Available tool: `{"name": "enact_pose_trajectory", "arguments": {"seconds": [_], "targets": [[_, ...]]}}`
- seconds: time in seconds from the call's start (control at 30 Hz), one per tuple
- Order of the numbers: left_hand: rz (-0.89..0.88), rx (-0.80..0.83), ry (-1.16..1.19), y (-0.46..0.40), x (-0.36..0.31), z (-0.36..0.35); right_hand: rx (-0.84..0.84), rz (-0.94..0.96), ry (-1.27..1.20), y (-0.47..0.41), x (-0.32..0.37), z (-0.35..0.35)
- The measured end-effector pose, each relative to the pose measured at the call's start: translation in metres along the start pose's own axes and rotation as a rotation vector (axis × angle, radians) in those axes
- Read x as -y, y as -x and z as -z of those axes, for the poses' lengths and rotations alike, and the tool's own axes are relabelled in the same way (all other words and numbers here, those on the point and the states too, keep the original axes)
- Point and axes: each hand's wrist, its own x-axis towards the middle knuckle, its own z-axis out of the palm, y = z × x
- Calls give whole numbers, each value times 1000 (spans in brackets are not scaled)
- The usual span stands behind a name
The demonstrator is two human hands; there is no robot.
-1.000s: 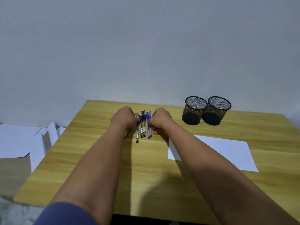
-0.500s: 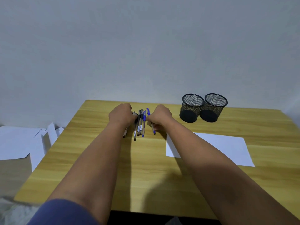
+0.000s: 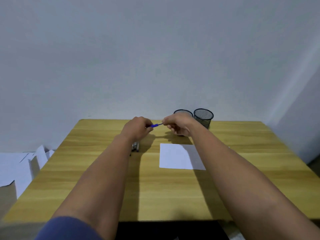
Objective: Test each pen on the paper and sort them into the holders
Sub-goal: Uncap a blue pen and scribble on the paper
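A blue pen (image 3: 156, 125) hangs level above the wooden table (image 3: 155, 187), held between both hands. My left hand (image 3: 137, 128) grips its blue capped end and my right hand (image 3: 178, 124) pinches the other end. Several more pens (image 3: 135, 147) lie on the table below my left wrist, partly hidden by the arm. A white sheet of paper (image 3: 176, 157) lies to the right of them. Two black mesh holders stand at the back: the left holder (image 3: 181, 112) is mostly hidden behind my right hand, the right holder (image 3: 203, 116) is in full view.
White paper and cardboard pieces (image 3: 22, 163) lie on the floor left of the table. A plain grey wall (image 3: 155, 58) rises right behind the table's far edge.
Both hands have risen off the pile of pens and lifted one blue pen, now held between them. The camera view has tilted and shifted.
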Motion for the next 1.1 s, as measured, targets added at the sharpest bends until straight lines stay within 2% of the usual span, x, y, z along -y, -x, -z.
{"name": "enact_pose_trajectory", "arguments": {"seconds": [0.1, 0.17, 0.3, 0.43, 0.53, 0.63, 0.77, 0.93, 1.03, 1.1], "targets": [[-35, -49, 105, 2, -21, 3, -59, 43, -278, 6, -5, 16], [-50, -58, 185, 3, -37, 5, -88, 92, -354, 12, -8, 18], [-88, -49, 295, 7, -61, 7, -137, 174, -333, 18, -13, 17], [-34, 79, 433, 15, -82, 10, -229, 230, -387, 22, -11, 20], [-11, 95, 578, 22, -100, 9, -231, 212, -407, 28, -12, 18], [12, 131, 606, 25, -112, 8, -269, 180, -446, 31, -14, 15], [97, 235, 758, 31, -121, 1, -368, 138, -353, 26, -17, 18], [164, 279, 855, 27, -133, 2, -421, 105, -298, 24, -12, 27], [192, 455, 886, 29, -123, 3, -572, 81, -365, 17, -18, 70], [183, 434, 717, 31, -106, 1, -718, 116, -311, 14, -24, 104]]}}
